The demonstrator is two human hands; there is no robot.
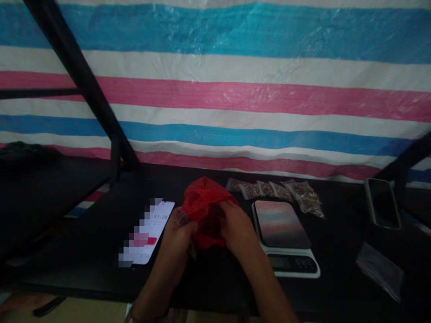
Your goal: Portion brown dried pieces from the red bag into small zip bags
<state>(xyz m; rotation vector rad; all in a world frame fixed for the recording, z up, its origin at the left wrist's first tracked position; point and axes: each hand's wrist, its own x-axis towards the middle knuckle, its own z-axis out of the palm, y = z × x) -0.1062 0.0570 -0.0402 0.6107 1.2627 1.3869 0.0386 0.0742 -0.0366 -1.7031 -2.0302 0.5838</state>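
A thin red plastic bag (210,193) sits crumpled on the black table between my hands, its mouth facing me. My left hand (178,235) is closed at the bag's left side, gripping a small clear zip bag (182,218) whose top sticks up above the fingers. Part of that small bag also shows below the thumb. At the right rim of the red bag, my right hand (237,226) has its fingers curled into the mouth. The fingertips and whatever they touch inside are hidden. A digital kitchen scale (283,224) stands just right of my right hand.
Several small zip bags of brown dried bits (283,192) lie in a row behind the scale. A lit phone (151,233) is at left, a dark phone (383,204) at far right. Flat clear bags (380,271) lie front right. A black metal post (84,80) slants up left.
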